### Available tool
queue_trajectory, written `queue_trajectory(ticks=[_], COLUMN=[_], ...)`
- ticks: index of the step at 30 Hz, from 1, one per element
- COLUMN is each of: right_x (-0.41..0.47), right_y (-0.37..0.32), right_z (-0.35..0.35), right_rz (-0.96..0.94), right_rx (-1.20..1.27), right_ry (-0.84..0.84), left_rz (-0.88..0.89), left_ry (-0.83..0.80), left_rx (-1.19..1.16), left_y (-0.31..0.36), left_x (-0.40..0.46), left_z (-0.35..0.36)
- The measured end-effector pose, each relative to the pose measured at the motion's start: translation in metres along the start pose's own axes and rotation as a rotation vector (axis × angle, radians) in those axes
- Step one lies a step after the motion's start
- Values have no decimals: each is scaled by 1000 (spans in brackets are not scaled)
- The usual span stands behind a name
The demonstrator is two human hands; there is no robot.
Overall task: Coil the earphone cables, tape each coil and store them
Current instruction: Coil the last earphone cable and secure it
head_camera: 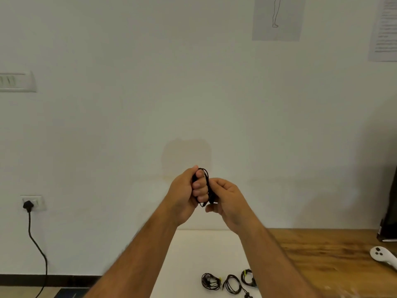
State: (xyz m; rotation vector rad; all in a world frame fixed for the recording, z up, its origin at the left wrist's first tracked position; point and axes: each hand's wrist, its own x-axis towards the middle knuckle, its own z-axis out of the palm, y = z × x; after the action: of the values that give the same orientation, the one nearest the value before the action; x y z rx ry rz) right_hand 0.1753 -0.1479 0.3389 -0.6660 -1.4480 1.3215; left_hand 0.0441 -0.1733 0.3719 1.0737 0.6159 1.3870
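Observation:
My left hand (189,195) is raised in front of the wall with a black earphone cable (206,181) wound in loops around its curled fingers. My right hand (227,201) is right beside it and pinches the cable's lower end near the bottom of the coil. On the white sheet (193,250) below lie three coiled black earphone cables: one (211,281), a second (232,283), and a third (247,276) with a bit of yellow-green tape on it.
A wooden table (322,254) carries the white sheet. A white controller (383,257) lies at the right, with a dark upright object (390,222) behind it. At the left, a black plug and cord (30,222) hang from a wall socket.

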Motion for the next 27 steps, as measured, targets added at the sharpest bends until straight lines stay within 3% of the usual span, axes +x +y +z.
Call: queue_trajectory(ticks=[15,24,27], right_x=[9,27,37], right_y=[56,128,160], right_z=[6,12,6], right_rz=[155,211,289], right_rx=[82,48,-26], right_ry=[51,343,403], left_rz=[-92,15,-52], left_ry=[202,554,605], left_rx=[243,560,592], left_y=[-47,-106,-137], left_x=[13,33,38], left_z=[-45,-82,-112])
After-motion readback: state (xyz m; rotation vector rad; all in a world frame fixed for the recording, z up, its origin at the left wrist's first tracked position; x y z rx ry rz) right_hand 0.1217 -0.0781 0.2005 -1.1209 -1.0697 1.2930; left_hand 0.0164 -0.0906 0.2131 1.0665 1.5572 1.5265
